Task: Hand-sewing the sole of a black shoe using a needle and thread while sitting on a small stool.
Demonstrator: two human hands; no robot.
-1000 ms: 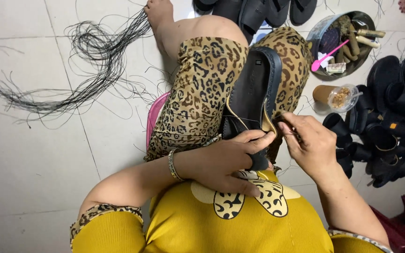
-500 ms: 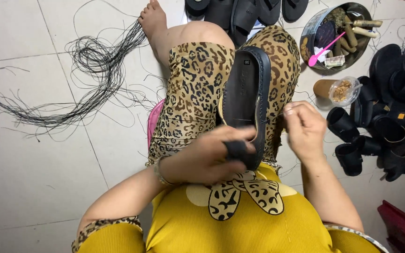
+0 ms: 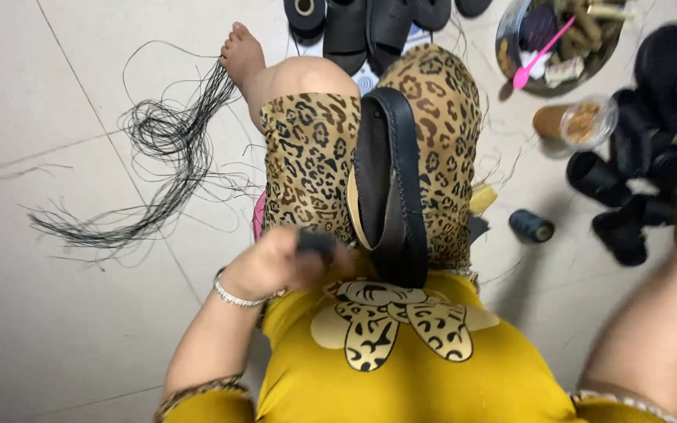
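No signs, no screens in view. Few containers only, all at about 1–2 o'clock on the tiled floor:

- Round metal bowl, dark rim, cut off by the top edge; inside it a small pale packet with a printed label, crumpled, beside a pink handle.
- Small clear round tub, just below the bowl, brownish-gold contents; it lies against a tan round lid or block.

No other labels can be made out.
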